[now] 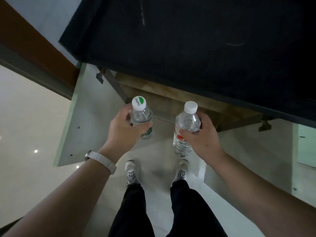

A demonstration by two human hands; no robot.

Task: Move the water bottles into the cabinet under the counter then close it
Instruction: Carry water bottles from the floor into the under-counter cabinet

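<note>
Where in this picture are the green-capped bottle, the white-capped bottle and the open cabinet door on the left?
green-capped bottle [138, 103], head view, on its cap.
white-capped bottle [188, 121], head view, on its clear shoulder.
open cabinet door [82, 117], head view, on its pale inner face.

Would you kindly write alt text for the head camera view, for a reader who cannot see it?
Seen from above, a person's left hand holds a green-capped water bottle and the right hand a white-capped water bottle, in front of an open cabinet under a dark counter. Its doors stand open either side.
</note>
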